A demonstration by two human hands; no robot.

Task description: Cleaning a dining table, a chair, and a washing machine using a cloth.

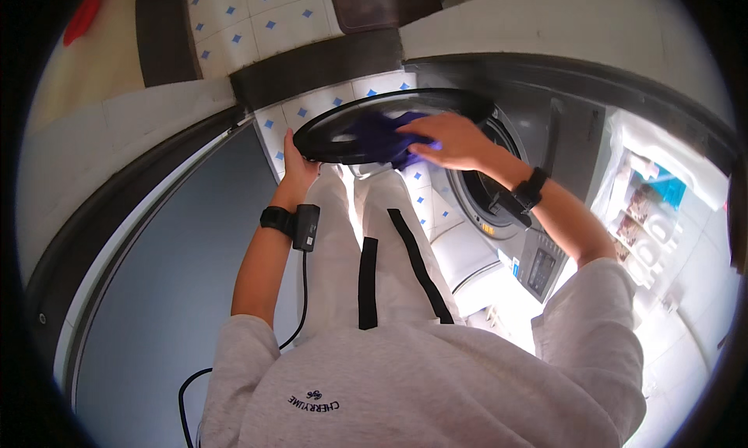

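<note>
The round washing machine door (327, 118), with a black rim and a glass middle, stands swung out from the machine in front of me. My left hand (301, 166) grips its rim at the left edge, the thumb on the near side. A crumpled dark purple cloth (380, 133) lies against the glass. My right hand (450, 141) holds this cloth at its right side, with the fingers pointing left. Both wrists carry black straps with small devices; a cable hangs from the left one.
On the right is the grey front-loading washing machine (534, 150) with its drum opening and control panel (543, 270). A blue-grey panel (175, 272) stands close on the left. The floor (274, 24) has white tiles with blue diamonds. Shelved items (643, 214) are at the far right.
</note>
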